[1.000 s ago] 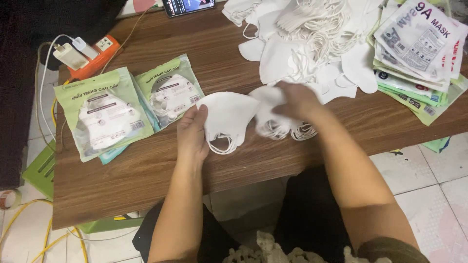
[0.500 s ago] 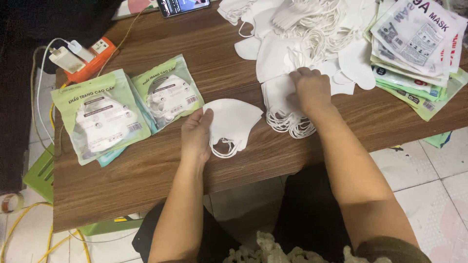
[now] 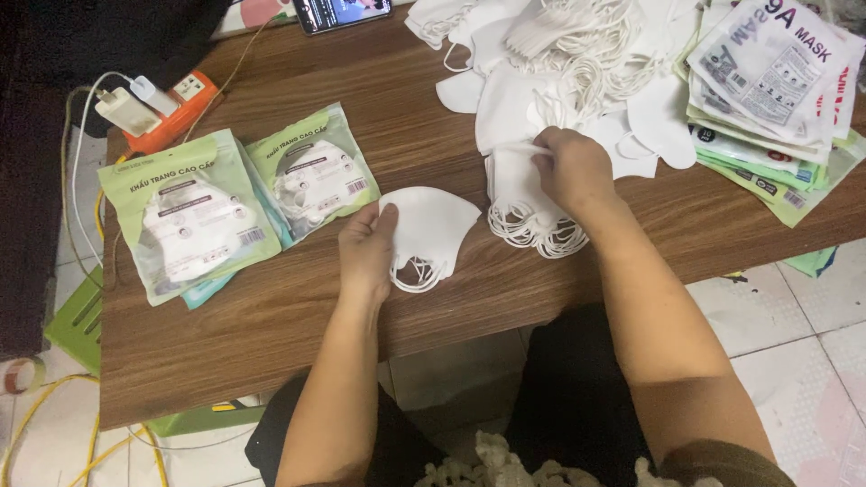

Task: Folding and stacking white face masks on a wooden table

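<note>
**Masks under both hands**

On the table point(image 3: 271, 307), my left hand point(image 3: 365, 252) lies flat and mostly open, fingers loosely spread, pressing on the left edge of a folded white mask point(image 3: 433, 230). It pins the mask rather than gripping it; the ear loops spill out just below my fingertips, toward the table's front edge.

Just right of that mask, my right hand point(image 3: 573, 167) is curled, thumb and fingers pinched on the top of a small stack of masks point(image 3: 523, 198). Their loops fan out below my palm. The stack and the single mask sit near each other but apart.

Beyond my right hand, touching the stack, is a loose heap of white masks point(image 3: 577, 63) with tangled loops. At the far right lies a pile of flat printed pouches point(image 3: 776, 81), overlapping the heap's edge.

Left of my left hand sit two green packs point(image 3: 234, 207) with masks sealed inside, side by side and slightly overlapping. Behind them, at the table's left corner, an orange power strip point(image 3: 176, 108) carries a white charger point(image 3: 115, 108). A phone point(image 3: 343, 11) lies at the far edge.
</note>
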